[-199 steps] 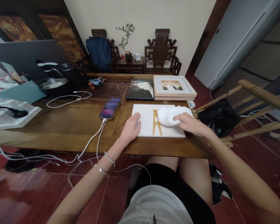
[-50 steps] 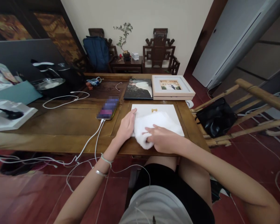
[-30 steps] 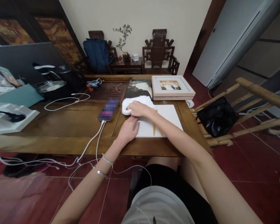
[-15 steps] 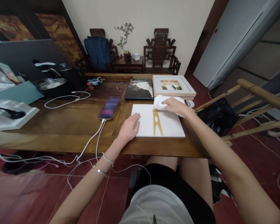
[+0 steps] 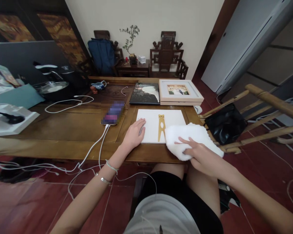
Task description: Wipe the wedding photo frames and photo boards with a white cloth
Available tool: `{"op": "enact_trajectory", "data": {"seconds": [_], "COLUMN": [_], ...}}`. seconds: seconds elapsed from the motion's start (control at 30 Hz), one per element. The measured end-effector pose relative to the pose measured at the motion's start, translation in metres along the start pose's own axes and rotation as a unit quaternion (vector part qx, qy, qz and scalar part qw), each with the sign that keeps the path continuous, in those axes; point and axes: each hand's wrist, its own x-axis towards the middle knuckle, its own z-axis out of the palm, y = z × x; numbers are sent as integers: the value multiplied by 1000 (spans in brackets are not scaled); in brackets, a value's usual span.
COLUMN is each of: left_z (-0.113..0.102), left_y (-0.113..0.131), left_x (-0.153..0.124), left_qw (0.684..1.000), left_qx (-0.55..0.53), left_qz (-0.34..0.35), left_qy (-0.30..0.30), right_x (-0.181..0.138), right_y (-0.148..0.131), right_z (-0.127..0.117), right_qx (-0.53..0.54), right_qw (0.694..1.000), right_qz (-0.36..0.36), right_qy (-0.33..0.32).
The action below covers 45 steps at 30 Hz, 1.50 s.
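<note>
A flat white board point(image 5: 150, 128) lies near the table's front edge, with a long-legged yellow cat figure point(image 5: 161, 128) on its face. My left hand point(image 5: 134, 134) rests on the board's left edge, fingers stretched out. In my right hand point(image 5: 197, 152) is a fluffy white towel point(image 5: 185, 133), bunched under the fingers. The towel covers the board's front right corner and hangs past the table's front edge. Behind the board are a dark picture of a white bird point(image 5: 146, 93) and a pale-framed picture point(image 5: 200, 96), side by side.
A phone point(image 5: 113, 113) with white charging cables point(image 5: 101, 139) lies left of the board. A white power strip point(image 5: 17, 125), a teal box point(image 5: 21, 94) and a lidded pot point(image 5: 54, 87) stand farther left. To the right is a bamboo chair point(image 5: 266, 97) with a black bag point(image 5: 226, 125).
My right hand has brought the towel from the board's far right edge toward me, to its front right corner, and the towel has spread wider. My left hand stays in place.
</note>
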Motion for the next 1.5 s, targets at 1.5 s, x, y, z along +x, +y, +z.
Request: {"op": "enact_trajectory", "data": {"seconds": [1.5], "left_z": [0], "left_y": [0], "left_x": [0], "left_qw": [1000], "left_qx": [-6], "left_qz": [0], "left_qy": [2], "right_x": [40], "right_y": [31], "right_z": [-12], "right_qx": [2], "right_qw": [999], "right_qz": [48], "right_qy": [0]}}
